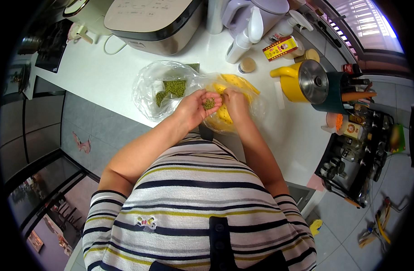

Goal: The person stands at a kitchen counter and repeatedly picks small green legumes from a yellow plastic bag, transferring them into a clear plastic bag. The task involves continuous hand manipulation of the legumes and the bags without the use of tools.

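My left hand (197, 106) is cupped palm up, holding a small heap of green mung beans (209, 104). Close beside it, over a yellow patterned bag or cloth (225, 114) in clear plastic, is my right hand (234, 101). Its fingers are bent together; whether they pinch anything is hidden. To the left of my hands a clear plastic bag (144, 83) lies on the white counter, with more mung beans (174, 88) inside it.
Behind stand a rice cooker (149, 20), a white spray bottle (242, 44) and a small jar (247, 65). A yellow pot (291, 83) with a glass lid is at right, near a black rack (354, 169) of jars. The counter's front edge runs by my waist.
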`<state>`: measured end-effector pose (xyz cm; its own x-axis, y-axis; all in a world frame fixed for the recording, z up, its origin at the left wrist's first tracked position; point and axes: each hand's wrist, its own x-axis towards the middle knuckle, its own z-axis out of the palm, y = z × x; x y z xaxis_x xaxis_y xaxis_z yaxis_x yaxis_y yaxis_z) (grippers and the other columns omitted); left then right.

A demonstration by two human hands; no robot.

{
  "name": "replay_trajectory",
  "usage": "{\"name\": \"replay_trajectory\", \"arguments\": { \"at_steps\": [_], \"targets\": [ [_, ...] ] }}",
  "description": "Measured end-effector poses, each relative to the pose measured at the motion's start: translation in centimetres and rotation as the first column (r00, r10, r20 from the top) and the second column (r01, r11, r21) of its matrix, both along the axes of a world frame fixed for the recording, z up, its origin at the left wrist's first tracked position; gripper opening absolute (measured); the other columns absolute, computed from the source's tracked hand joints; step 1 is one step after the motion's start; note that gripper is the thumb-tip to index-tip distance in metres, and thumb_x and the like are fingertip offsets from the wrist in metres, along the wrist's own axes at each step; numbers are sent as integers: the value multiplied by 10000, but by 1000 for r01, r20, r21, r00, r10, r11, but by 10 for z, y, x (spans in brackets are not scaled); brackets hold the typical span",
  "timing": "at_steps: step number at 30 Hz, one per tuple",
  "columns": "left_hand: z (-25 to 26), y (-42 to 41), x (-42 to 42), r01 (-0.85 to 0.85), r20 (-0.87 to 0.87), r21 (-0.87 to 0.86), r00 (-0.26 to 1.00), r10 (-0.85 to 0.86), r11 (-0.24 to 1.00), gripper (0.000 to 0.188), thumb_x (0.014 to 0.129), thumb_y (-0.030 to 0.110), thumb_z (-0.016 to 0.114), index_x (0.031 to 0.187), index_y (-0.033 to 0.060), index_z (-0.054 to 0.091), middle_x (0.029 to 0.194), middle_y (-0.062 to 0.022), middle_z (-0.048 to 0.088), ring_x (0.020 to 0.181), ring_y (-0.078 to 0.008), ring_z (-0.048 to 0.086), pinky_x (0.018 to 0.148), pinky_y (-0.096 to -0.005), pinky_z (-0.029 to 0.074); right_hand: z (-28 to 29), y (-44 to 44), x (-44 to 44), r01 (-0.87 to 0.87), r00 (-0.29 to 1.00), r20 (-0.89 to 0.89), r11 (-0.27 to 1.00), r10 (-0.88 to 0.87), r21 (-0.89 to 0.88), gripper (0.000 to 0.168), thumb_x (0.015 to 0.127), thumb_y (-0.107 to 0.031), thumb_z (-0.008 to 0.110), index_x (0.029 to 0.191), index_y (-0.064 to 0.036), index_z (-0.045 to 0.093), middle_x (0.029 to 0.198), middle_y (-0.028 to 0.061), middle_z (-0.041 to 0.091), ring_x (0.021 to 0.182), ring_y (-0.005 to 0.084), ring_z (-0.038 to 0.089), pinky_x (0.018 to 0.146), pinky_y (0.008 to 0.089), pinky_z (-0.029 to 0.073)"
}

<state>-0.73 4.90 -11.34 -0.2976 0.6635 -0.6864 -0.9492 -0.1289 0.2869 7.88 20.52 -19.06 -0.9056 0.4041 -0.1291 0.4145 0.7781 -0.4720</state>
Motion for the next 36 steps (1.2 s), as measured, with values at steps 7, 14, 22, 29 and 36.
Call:
{"name": "replay_trajectory", "arguments": {
  "at_steps": [7,14,22,29,36],
  "targets": [
    [6,2,0,-18,3,-25,1000,18,1000,357,985,202,300,997,-60,543,961,-160,590,902,-261,586,862,-377,481,6,14,19,140,959,-236,986,-158,-92,126,847,-162,560,851,-44,605,819,183,623,745,361,602,665,432,477],
    [-1,3,0,-27,15,-19,1000,27,999,351,978,183,306,1039,-81,528,999,-189,586,950,-308,584,910,-393,471,11,18,27,85,960,-259,993,-104,-84,69,823,-142,590,843,-77,604,824,146,608,753,342,595,652,423,476],
    [7,2,0,-12,0,-33,1000,12,999,347,981,193,306,1024,-67,532,985,-168,580,915,-278,583,881,-385,477,18,5,28,30,983,-180,999,-26,18,61,803,-148,605,832,-94,609,839,111,598,744,324,597,637,424,481],
    [11,3,-1,-2,-4,-37,1000,2,999,359,984,201,300,1002,-59,546,969,-160,583,900,-258,580,861,-374,481,9,6,29,147,980,-139,988,-140,45,110,838,-151,548,800,-49,566,841,153,595,774,363,587,661,446,474],
    [9,4,0,-2,4,-40,1000,2,999,362,985,204,297,1007,-60,544,967,-158,585,891,-255,584,852,-366,483,19,13,40,169,964,-184,976,-192,-135,114,826,-158,572,814,-47,591,847,156,604,771,362,580,682,439,469]
  ]
}}
